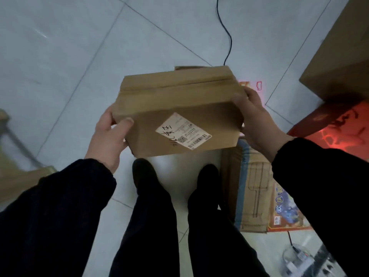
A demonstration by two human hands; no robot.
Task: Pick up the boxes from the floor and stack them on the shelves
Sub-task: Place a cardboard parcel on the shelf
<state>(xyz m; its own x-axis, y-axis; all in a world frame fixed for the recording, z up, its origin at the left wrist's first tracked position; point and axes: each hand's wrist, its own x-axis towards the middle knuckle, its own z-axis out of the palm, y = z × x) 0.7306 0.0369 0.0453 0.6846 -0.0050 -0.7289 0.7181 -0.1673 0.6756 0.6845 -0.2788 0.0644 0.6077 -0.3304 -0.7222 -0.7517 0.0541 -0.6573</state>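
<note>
I hold a brown cardboard box (179,108) in the air over the tiled floor, above my feet. It is taped along the top and carries a white shipping label with a barcode and handwriting on the side facing me. My left hand (110,134) grips its left end, thumb pressed on the near face. Its right end is clasped by my right hand (253,118), fingers wrapped round the edge. A further cardboard box (251,192) with blue tape lies on the floor beside my right foot. No shelf shows clearly.
A large cardboard box (343,47) fills the upper right, with a red box (339,124) beneath it. A dark cable (227,31) runs across the pale floor tiles behind. A colourful printed box (285,212) lies at right. A blurred metal frame (16,140) stands at left.
</note>
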